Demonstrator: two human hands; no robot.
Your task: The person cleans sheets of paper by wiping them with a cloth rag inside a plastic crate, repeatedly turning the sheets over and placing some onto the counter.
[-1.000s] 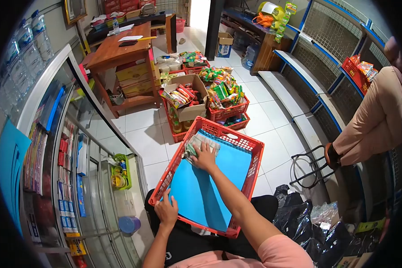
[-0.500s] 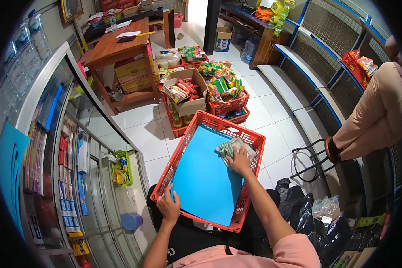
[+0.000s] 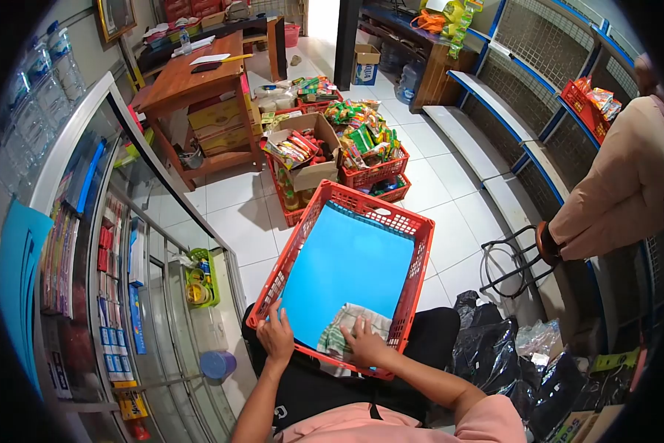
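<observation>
A red plastic crate (image 3: 423, 258) rests tilted across my lap, with a blue sheet (image 3: 350, 251) lining its bottom. At the crate's near left corner, my left hand (image 3: 276, 338) grips the rim, fingers over the edge. My right hand (image 3: 367, 344) is inside the near end of the crate, pressing a green-and-white checked cloth (image 3: 337, 329) against the sheet. The cloth is bunched under and beside the fingers, and part of it is hidden by the hand.
Red crates of packaged goods (image 3: 376, 173) and an open cardboard box (image 3: 313, 173) stand ahead. A glass display case (image 3: 136, 244) is on the left. Black plastic bags (image 3: 494, 347) lie at right, near a person's leg (image 3: 605, 184) and a black metal stand (image 3: 513, 258).
My right hand has drawn the cloth from the crate's far right side to its near end. My left hand stays at the near left corner.
</observation>
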